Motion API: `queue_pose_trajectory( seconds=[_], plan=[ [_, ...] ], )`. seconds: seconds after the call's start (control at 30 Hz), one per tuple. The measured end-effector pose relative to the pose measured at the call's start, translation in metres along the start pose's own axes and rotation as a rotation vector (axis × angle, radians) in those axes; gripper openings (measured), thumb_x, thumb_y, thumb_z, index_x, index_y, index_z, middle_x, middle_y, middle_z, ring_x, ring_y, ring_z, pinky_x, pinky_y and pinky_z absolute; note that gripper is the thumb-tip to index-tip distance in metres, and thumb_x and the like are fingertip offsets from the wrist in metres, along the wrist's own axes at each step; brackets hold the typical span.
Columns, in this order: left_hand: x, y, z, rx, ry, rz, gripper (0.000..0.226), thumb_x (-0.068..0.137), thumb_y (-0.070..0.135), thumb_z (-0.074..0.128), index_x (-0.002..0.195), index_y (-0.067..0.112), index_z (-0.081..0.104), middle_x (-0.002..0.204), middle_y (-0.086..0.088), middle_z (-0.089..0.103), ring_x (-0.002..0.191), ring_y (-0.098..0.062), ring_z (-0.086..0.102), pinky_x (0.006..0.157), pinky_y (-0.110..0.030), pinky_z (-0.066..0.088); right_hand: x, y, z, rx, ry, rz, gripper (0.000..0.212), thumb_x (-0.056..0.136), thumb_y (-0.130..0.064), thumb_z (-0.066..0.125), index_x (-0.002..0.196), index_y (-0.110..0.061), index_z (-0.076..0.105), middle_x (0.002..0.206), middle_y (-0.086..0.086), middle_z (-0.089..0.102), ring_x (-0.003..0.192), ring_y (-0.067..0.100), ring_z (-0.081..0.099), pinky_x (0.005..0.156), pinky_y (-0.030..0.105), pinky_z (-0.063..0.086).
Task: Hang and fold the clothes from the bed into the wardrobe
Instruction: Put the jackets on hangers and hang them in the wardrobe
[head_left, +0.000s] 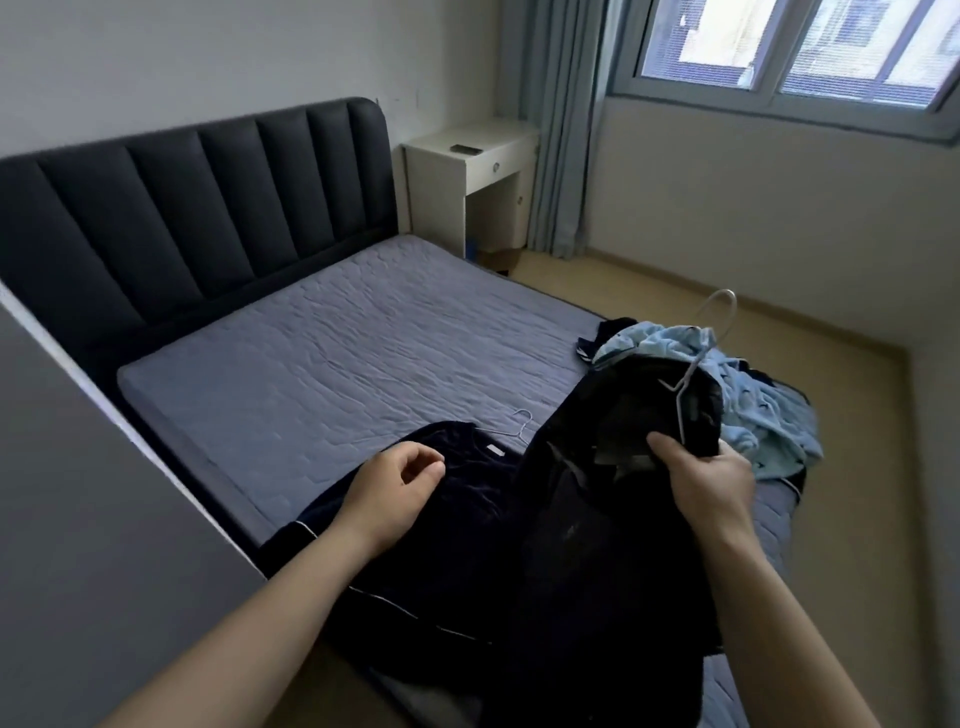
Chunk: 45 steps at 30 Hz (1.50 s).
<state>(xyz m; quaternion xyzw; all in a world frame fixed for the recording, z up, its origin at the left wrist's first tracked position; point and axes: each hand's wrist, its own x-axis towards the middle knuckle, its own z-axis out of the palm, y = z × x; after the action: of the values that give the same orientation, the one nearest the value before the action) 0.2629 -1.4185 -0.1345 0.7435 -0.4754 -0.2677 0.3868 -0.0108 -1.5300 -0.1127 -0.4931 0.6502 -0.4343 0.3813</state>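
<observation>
Risk: R hand (711, 483) grip is closed on a bunched, limp dark garment (618, 415) w/ a thin wire hanger (693, 364), centre-right above the bed (337, 338). The smooth wire could prob. slip from the folds, or its hook snag the crumpled blue pile (758, 415) behind. L hand (395, 483) grip is loose, half-curled, holding nothing, over the velvety navy top (467, 504), lower centre.

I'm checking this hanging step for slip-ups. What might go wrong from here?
1. The right hand grips the black garment bunched around the white hanger; the cloth may slide off one arm when lifted.
2. The hanger's hook rises beside the light blue pile at the corner of the bed and might snag it, dragging it to the floor.
</observation>
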Motion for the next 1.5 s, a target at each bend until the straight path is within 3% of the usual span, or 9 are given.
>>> queue_pose_trajectory(
  seconds=[0.27,0.43,0.53,0.63,0.8,0.97,1.07,1.27,1.5],
  plan=[
    [0.089,-0.021,0.020,-0.005,-0.194,0.032,0.005,0.088,0.021,0.065,0.089,0.027,0.067,0.087,0.005,0.071,0.083,-0.014,0.066,0.080,-0.027,0.050,0.036,0.015,0.029,-0.092,0.152,0.087,0.019,0.077,-0.034,0.075,0.082,-0.018,0.066,0.076,-0.002,0.067,0.078,0.023,0.065,0.073,0.037,0.052],
    [0.170,-0.059,0.014,0.037,-0.311,0.071,0.007,0.088,0.023,0.066,0.087,0.030,0.066,0.083,0.012,0.069,0.075,0.003,0.060,0.064,-0.003,0.039,0.053,0.030,0.090,-0.148,0.237,0.165,0.015,0.079,-0.032,0.075,0.078,-0.022,0.063,0.075,-0.004,0.067,0.077,0.024,0.065,0.071,0.037,0.051],
    [0.210,-0.077,0.014,0.047,-0.365,0.068,0.008,0.087,0.022,0.066,0.086,0.030,0.066,0.082,0.012,0.068,0.072,0.002,0.058,0.063,-0.005,0.038,0.061,0.034,0.125,-0.180,0.268,0.202,0.020,0.080,-0.033,0.073,0.074,-0.023,0.058,0.072,-0.006,0.063,0.074,0.024,0.062,0.067,0.036,0.047],
    [0.245,-0.104,0.015,0.053,-0.428,0.032,0.007,0.088,0.022,0.065,0.087,0.029,0.066,0.083,0.011,0.068,0.077,-0.002,0.061,0.068,-0.014,0.042,0.073,0.046,0.168,-0.252,0.261,0.235,0.020,0.082,-0.034,0.072,0.083,-0.018,0.059,0.069,-0.009,0.058,0.073,0.024,0.059,0.064,0.033,0.042],
    [0.287,-0.154,0.027,0.089,-0.451,-0.012,0.007,0.088,0.022,0.065,0.089,0.028,0.068,0.084,0.012,0.069,0.083,0.003,0.061,0.067,-0.005,0.039,0.098,0.078,0.236,-0.331,0.201,0.309,0.022,0.084,-0.035,0.070,0.094,-0.016,0.064,0.085,0.004,0.069,0.086,0.030,0.064,0.071,0.036,0.048],
    [0.312,-0.208,0.056,0.095,-0.469,-0.103,0.007,0.089,0.024,0.063,0.092,0.029,0.067,0.088,0.013,0.068,0.085,0.003,0.061,0.068,-0.008,0.040,0.136,0.133,0.292,-0.394,0.169,0.385,0.030,0.085,-0.040,0.066,0.096,-0.012,0.063,0.093,0.010,0.069,0.093,0.034,0.063,0.076,0.040,0.051],
    [0.330,-0.243,0.084,0.111,-0.468,-0.140,0.008,0.090,0.025,0.062,0.092,0.032,0.066,0.088,0.013,0.068,0.085,0.003,0.060,0.066,-0.007,0.039,0.159,0.179,0.323,-0.416,0.138,0.457,0.034,0.085,-0.041,0.065,0.097,-0.010,0.061,0.097,0.011,0.068,0.096,0.033,0.063,0.071,0.034,0.043],
    [0.374,-0.311,0.141,0.119,-0.438,-0.159,0.009,0.091,0.025,0.061,0.096,0.032,0.065,0.090,0.013,0.067,0.085,0.004,0.059,0.067,-0.009,0.039,0.193,0.280,0.387,-0.421,0.062,0.582,0.022,0.088,-0.040,0.062,0.090,-0.019,0.056,0.094,0.002,0.065,0.081,0.021,0.054,0.071,0.032,0.041],
    [0.436,-0.385,0.198,0.178,-0.363,-0.138,0.018,0.090,0.030,0.060,0.107,0.024,0.064,0.097,0.011,0.065,0.089,-0.001,0.059,0.077,-0.020,0.043,0.195,0.396,0.451,-0.413,-0.015,0.731,0.042,0.090,-0.042,0.061,0.116,-0.010,0.062,0.113,0.009,0.066,0.107,0.032,0.060,0.074,0.032,0.040]
  ],
)
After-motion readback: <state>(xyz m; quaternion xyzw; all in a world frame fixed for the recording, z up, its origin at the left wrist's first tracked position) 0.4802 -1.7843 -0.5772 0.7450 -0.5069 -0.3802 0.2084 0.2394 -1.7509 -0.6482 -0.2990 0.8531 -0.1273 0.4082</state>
